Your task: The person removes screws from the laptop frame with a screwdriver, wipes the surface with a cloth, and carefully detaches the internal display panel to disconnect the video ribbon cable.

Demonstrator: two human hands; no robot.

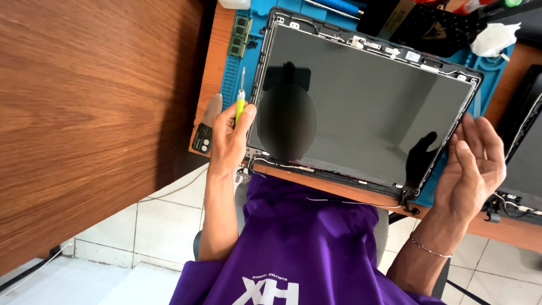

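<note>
The laptop display panel [361,107] lies on the blue repair mat [231,79], its bezel off. The left hand [228,138] grips a green-handled screwdriver [240,101] at the panel's edge; the right hand [474,164] rests open-palmed against the opposite edge. Panel removal seems underway; next calls for freeing its edge fasteners

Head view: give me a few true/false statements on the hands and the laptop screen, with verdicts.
1. The left hand holds a screwdriver with a yellow-green handle. True.
2. The right hand grips a pair of pliers. False: it holds no tool; its open palm is at the right edge of the laptop screen assembly.
3. The screen lies on a blue work mat. True.
4. The screen is lit and shows an image. False: it is dark and only reflects.
5. A green memory module lies on the mat. True.
</note>
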